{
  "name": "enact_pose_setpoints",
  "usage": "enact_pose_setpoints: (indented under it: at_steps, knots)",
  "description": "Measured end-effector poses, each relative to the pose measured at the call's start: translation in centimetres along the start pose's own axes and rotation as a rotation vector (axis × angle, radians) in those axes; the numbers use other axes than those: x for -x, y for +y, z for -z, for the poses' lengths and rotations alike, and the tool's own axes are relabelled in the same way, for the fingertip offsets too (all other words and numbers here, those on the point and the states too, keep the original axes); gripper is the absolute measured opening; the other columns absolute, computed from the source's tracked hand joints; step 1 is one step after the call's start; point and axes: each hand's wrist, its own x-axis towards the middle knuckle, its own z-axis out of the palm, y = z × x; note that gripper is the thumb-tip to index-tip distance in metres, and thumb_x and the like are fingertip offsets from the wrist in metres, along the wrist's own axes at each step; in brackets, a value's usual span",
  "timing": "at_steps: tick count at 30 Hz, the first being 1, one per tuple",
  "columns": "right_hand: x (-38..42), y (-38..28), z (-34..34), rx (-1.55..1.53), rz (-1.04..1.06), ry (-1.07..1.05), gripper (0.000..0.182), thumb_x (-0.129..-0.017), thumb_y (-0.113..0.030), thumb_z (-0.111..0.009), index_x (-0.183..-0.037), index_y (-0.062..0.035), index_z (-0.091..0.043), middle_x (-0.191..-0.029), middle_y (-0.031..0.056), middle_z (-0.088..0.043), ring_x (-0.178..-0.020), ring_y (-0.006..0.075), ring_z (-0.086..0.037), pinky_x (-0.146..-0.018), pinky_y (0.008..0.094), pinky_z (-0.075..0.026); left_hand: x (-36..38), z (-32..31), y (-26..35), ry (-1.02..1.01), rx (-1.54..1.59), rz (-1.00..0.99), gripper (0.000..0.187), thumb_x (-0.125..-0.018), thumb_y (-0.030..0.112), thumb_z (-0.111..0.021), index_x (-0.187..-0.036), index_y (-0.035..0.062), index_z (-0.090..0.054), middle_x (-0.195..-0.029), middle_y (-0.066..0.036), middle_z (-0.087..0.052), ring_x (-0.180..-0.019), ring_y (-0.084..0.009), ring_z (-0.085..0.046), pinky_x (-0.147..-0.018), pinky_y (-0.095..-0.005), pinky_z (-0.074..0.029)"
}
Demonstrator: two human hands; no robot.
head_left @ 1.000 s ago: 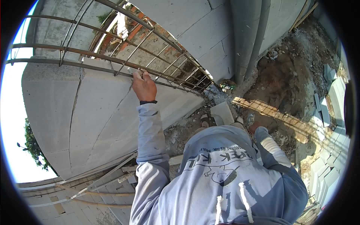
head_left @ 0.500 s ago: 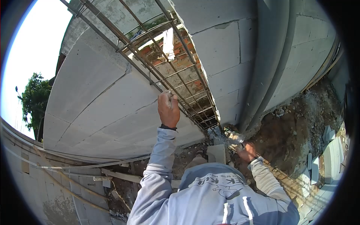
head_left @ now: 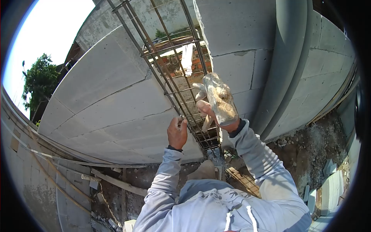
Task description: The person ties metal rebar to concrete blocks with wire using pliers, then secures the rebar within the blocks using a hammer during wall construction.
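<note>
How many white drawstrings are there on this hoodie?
2. One drawstring lies on the front of the hoodie, nearer the left arm; the other drawstring lies beside it, nearer the right arm. No others are visible.

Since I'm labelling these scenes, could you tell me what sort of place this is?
Probably a building site: tied steel bars, block walls and rubble on bare soil.

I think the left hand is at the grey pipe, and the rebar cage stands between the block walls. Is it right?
Not quite. The head view shows the left hand at the rebar cage, not the grey pipe. The cage does stand between the block walls.
</note>
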Motion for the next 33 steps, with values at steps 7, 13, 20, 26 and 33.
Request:
enact_pose_setpoints:
  at_steps: [7,13,20,26,33]
  knots:
    - [-10.0,-4.6,-3.4,0.341,0.342,-0.094,0.039,-0.07,-0.012,-0.073,-0.105,-0.0007,-0.058,-0.099,0.0131,-0.06,-0.085,0.0194,-0.062,-0.074,0.0315,-0.052,2.2,-2.1,-4.9,-0.013,-0.013,0.033,0.018,-0.085,0.015,-0.06,-0.09,-0.0022,-0.061,-0.077,-0.012,-0.063,-0.07,-0.0165,-0.061,-0.065,-0.0298,-0.047]
    - [-14.6,-4.0,-6.2,0.817,0.692,0.007,0.031,-0.071,-0.018,-0.072,-0.099,-0.0062,-0.064,-0.097,0.0118,-0.064,-0.086,0.031,-0.062,-0.077,0.039,-0.05,0.5,-3.2,-5.5,-0.103,0.055,0.11,0.021,-0.083,0.017,-0.06,-0.091,-0.0021,-0.061,-0.08,-0.012,-0.064,-0.075,-0.0181,-0.062,-0.068,-0.0308,-0.048]
    - [-19.2,-3.8,-5.5,0.896,0.539,-0.143,0.024,-0.072,-0.01,-0.065,-0.093,0.0005,-0.062,-0.085,0.0184,-0.063,-0.079,0.0349,-0.062,-0.069,0.0405,-0.05,-1.4,-1.1,-4.1,-0.237,0.012,0.218,0.024,-0.083,0.022,-0.058,-0.093,-0.0005,-0.06,-0.088,-0.019,-0.063,-0.083,-0.0339,-0.062,-0.073,-0.0394,-0.048]
    - [-20.0,-3.8,-3.4,1.029,0.515,-0.379,0.025,-0.076,-0.009,-0.064,-0.099,-0.0006,-0.06,-0.09,0.0169,-0.063,-0.08,0.0316,-0.063,-0.072,0.037,-0.052,0.0,-0.5,-5.1,-0.306,0.001,0.249,0.022,-0.083,0.019,-0.06,-0.088,-0.0023,-0.059,-0.079,-0.014,-0.064,-0.074,-0.0212,-0.062,-0.069,-0.0323,-0.047]
    - [-19.8,-2.9,-3.1,0.991,0.448,-0.338,0.037,-0.069,-0.011,-0.072,-0.103,-0.0022,-0.06,-0.092,0.0142,-0.064,-0.084,0.0294,-0.062,-0.078,0.0365,-0.051,-0.9,0.1,-2.9,-0.203,0.041,0.246,0.02,-0.085,0.017,-0.059,-0.091,-0.002,-0.059,-0.079,-0.01,-0.063,-0.074,-0.015,-0.059,-0.069,-0.0292,-0.046]
